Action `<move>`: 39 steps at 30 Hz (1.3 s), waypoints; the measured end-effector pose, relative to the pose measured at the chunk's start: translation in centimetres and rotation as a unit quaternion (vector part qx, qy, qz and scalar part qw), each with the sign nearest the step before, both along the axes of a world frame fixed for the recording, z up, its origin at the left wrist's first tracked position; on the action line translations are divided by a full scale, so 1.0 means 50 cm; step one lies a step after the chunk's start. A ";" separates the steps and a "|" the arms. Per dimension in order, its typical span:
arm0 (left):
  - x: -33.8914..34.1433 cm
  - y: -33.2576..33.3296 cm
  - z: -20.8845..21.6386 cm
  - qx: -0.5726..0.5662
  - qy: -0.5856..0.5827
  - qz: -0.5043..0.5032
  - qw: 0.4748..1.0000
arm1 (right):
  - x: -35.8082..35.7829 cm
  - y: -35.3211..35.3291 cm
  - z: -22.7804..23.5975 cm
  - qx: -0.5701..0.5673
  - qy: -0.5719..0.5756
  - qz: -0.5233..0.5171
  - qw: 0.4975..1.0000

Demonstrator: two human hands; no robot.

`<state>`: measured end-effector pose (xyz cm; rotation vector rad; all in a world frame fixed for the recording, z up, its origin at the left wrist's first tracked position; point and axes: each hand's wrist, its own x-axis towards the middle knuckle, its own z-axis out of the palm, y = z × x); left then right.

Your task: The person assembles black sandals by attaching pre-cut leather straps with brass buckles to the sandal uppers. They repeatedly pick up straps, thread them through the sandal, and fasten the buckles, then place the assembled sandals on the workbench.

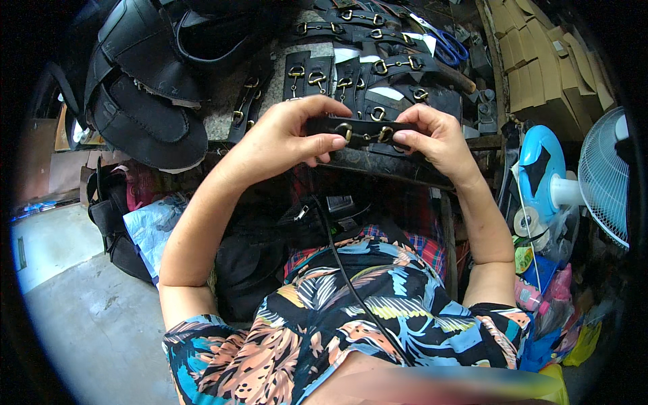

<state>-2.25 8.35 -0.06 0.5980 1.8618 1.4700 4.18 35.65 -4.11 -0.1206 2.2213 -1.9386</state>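
Observation:
Between both hands, held up at the near edge of the worktable, is a black leather strap (365,126) with a gold horsebit buckle across its middle. My left hand (294,132) pinches its left end, thumb beside one gold ring. My right hand (437,139) grips the other end between thumb and fingers, close to the second ring. Just beyond, similar black straps with gold horsebits (398,65) lie in rows on the worktable. The fingers partly cover the held strap's ends.
Black shoe uppers (145,125) are piled at the table's left. Blue-handled scissors (445,46) lie at the back right, near a wooden-handled tool (456,77). Stacked cardboard (547,61) and a blue-and-white fan (604,175) stand on the right. A black cord (332,243) hangs before my body.

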 end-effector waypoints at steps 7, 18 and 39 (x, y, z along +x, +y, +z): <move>0.016 0.013 0.015 -0.025 0.146 0.012 0.989 | 0.018 0.003 0.017 0.053 0.044 -0.007 0.998; 0.024 -0.005 0.039 0.016 0.306 0.005 0.952 | -0.048 0.088 0.052 0.182 0.157 -0.068 0.968; 0.026 0.007 0.035 -0.044 0.267 -0.031 0.962 | -0.105 0.093 0.010 0.572 0.331 -0.106 0.743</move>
